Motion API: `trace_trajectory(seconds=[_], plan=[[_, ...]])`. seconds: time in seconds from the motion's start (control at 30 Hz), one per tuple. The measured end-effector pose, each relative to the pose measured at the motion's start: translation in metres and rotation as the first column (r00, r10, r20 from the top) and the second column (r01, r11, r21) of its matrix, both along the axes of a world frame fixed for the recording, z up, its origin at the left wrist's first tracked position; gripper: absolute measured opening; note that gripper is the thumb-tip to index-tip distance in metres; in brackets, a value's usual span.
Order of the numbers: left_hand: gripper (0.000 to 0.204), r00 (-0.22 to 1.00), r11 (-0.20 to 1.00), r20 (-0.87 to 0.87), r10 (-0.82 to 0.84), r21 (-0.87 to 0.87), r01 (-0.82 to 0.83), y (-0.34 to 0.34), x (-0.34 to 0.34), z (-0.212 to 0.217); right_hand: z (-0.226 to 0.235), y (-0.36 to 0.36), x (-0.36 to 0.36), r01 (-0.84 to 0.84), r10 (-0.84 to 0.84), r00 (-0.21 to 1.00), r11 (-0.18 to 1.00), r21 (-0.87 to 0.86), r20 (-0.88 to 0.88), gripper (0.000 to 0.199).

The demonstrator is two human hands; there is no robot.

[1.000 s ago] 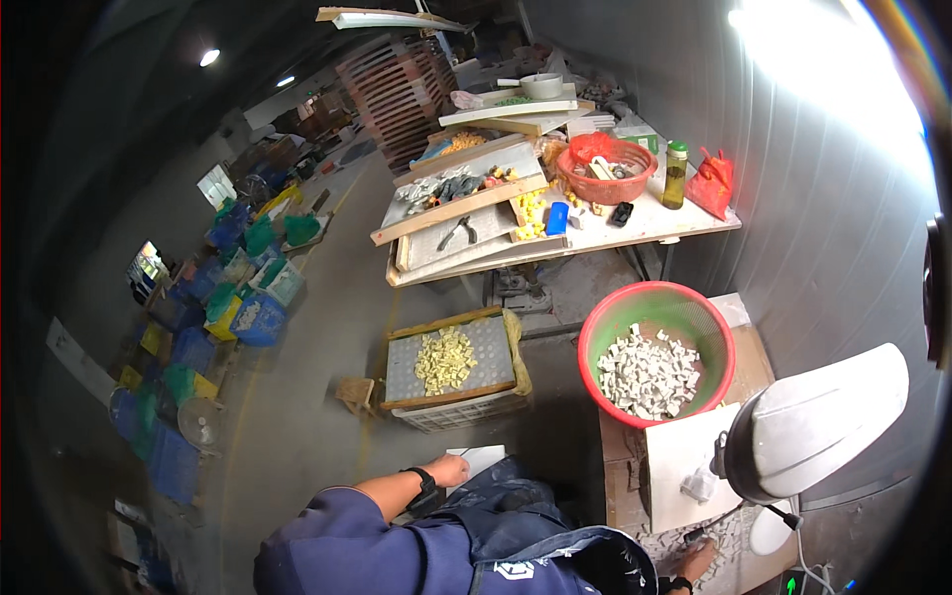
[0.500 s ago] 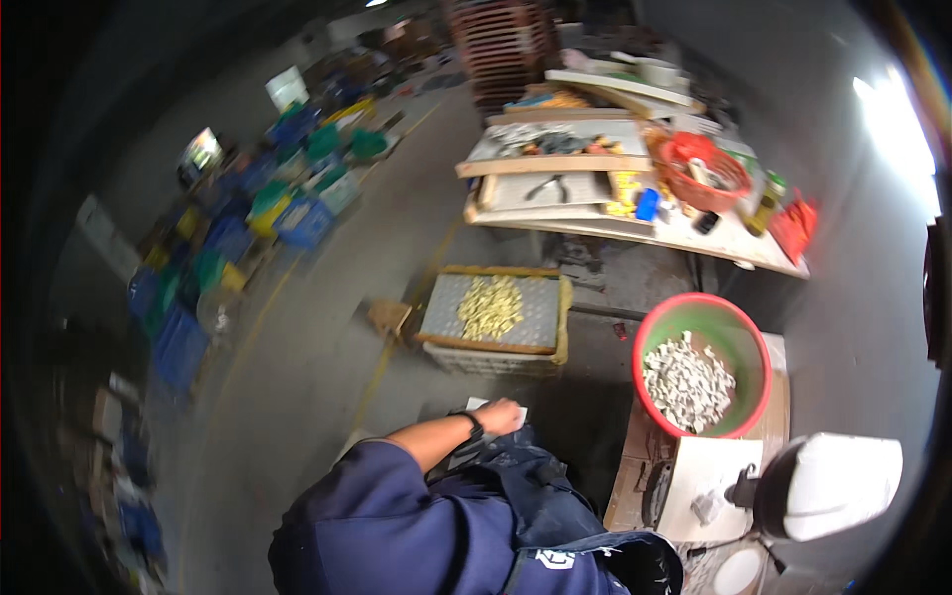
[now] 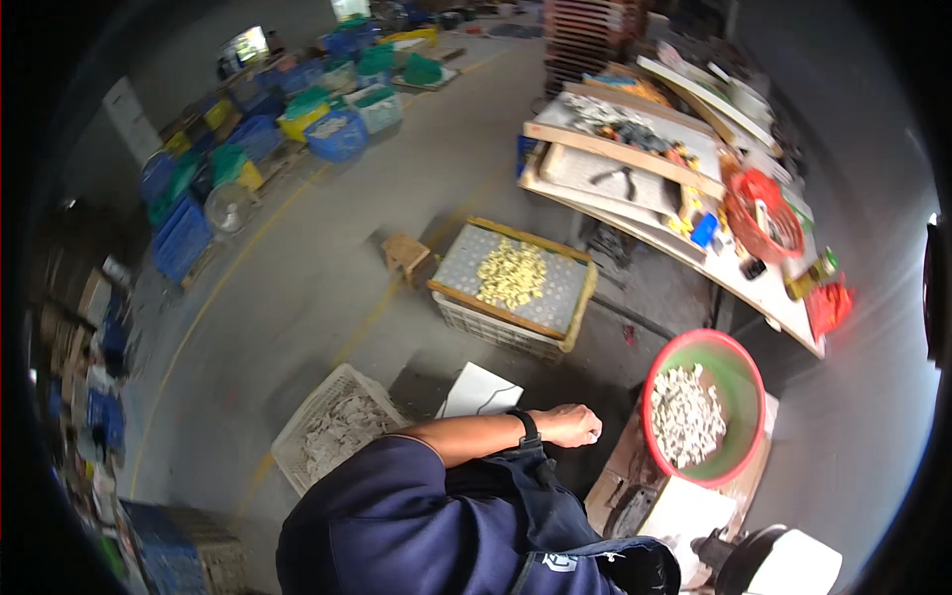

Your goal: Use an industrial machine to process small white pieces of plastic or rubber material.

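Note:
My left hand (image 3: pixel 570 425), with a dark band on its wrist, reaches across in front of my body. Its fingers are curled closed; what they hold, if anything, is too small and blurred to name. To its right stands a round tub (image 3: pixel 756 421) with a red rim and green inside, partly filled with small white pieces (image 3: pixel 684 416). A white flat board (image 3: pixel 481 389) with a dark line across it lies just left of the hand, apart from it. My right hand is out of view.
A perforated tray (image 3: pixel 458 263) of yellow pieces rests on a crate ahead, beside a small wooden stool (image 3: pixel 405 255). A pale basket (image 3: pixel 297 461) of scraps is at left. The cluttered workbench (image 3: pixel 635 233) stands at far right; a white-headed machine (image 3: pixel 793 565) is at lower right.
My left hand has moved right, away from the white board and nearer the tub. The view has turned, bringing the basket of scraps into sight on the left.

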State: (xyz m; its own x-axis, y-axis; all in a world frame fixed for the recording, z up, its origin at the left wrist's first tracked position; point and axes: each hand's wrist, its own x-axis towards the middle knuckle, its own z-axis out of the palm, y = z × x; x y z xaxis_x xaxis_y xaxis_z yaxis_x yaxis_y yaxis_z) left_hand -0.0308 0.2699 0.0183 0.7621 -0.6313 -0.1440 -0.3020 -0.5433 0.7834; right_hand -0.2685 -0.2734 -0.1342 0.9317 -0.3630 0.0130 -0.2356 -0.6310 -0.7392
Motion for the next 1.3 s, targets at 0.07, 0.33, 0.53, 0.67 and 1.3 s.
trace_trajectory(seconds=[0.07, 0.33, 0.53, 0.67, 1.3], plan=[[0.021, 0.998, 0.998, -0.003, -0.055, -0.032, 0.055, -0.013, 0.001, 0.008, 0.011, -0.003, -0.030, 0.054, -0.054, 0.999, 0.997, 0.052, -0.001, 0.017], [0.019, 0.916, 0.860, 0.148, -0.373, -0.314, 0.401, -0.094, 0.026, 0.042, 0.017, 0.027, -0.066, 0.155, -0.178, 0.983, 0.940, 0.303, 0.050, 0.019], [0.019, 0.821, 0.706, 0.259, -0.509, -0.421, 0.570, -0.128, 0.017, 0.075, 0.015, 0.059, 0.011, 0.017, -0.082, 0.991, 0.863, 0.505, 0.106, 0.020], [0.022, 0.782, 0.660, 0.391, -0.485, -0.423, 0.621, -0.116, 0.012, 0.090, 0.025, 0.103, 0.093, -0.119, 0.030, 0.988, 0.771, 0.625, 0.151, 0.021], [0.010, 0.992, 0.763, 0.128, -0.010, -0.641, 0.090, -0.066, 0.036, 0.104, 0.280, 0.337, 0.169, 0.067, -0.176, 0.984, 0.465, 0.883, 0.018, 0.032]])
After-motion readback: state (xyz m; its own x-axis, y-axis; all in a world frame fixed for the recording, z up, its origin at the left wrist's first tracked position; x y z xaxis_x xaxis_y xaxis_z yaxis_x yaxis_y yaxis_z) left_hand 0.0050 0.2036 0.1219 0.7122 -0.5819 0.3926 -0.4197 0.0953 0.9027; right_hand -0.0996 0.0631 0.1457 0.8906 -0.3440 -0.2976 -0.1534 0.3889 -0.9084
